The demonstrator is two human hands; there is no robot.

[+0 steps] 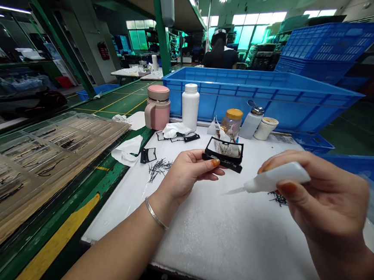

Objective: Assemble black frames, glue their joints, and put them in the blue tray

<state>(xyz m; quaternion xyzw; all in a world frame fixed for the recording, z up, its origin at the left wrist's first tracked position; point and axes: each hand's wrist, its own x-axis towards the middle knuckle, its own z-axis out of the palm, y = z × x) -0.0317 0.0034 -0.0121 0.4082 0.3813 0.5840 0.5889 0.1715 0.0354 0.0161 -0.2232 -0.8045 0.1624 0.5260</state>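
Left hand [187,174] grasps a black rectangular frame [225,163] at centre; right hand [328,198] clenches a white needle-tip squeeze bottle [276,178] above the white foam pad [230,242].

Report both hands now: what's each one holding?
Left hand: closed, holding a black rectangular frame.
Right hand: closed, holding a white squeeze bottle.
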